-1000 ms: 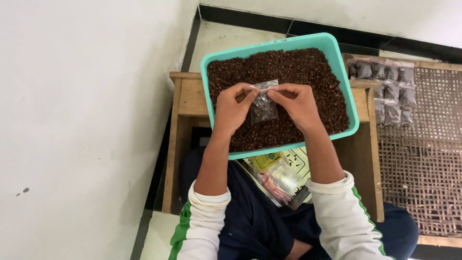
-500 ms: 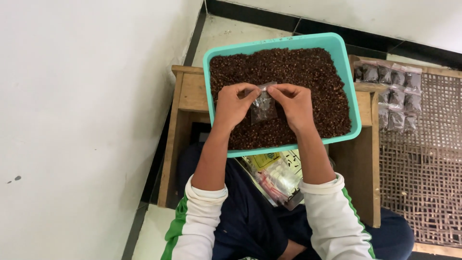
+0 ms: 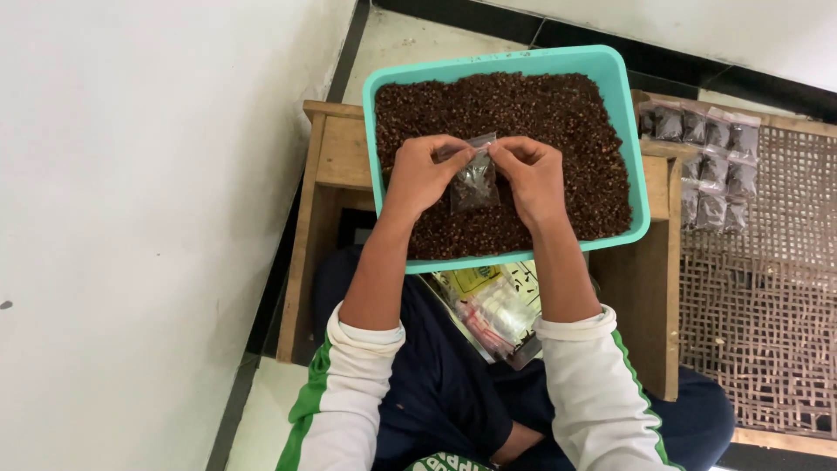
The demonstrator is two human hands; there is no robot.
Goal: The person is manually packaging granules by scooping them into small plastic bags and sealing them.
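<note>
From above, the person sits at a low wooden worktop point(image 3: 336, 157) with a teal plastic tray point(image 3: 629, 157) resting across it, the tray filled nearly to the rim with dark brown dried cloves point(image 3: 567, 122). Both hands are raised just over the cloves near the middle of the tray, and between them hangs a small clear zip bag point(image 3: 475, 181), partly filled with the same dark cloves. The left hand point(image 3: 420, 173) has its fingers curled in, thumb and fingertips pinched on the left end of the bag's top strip; the right hand point(image 3: 534, 174) is closed the same way on the right end of that strip, so the bag dangles upright below the two pinches, its lower part touching or just above the heap, I cannot tell which. The forearms are bare, with white sleeves trimmed in green pushed up toward the elbows. On the person's lap, below the near edge of the tray, lies a bundle of empty clear bags and printed packets point(image 3: 493, 310). To the right, on a woven rattan surface point(image 3: 758, 296) beside the worktop, filled small bags point(image 3: 711, 161) of cloves lie in neat rows, well apart from the hands. A white wall point(image 3: 148, 218) takes up the left side.
</note>
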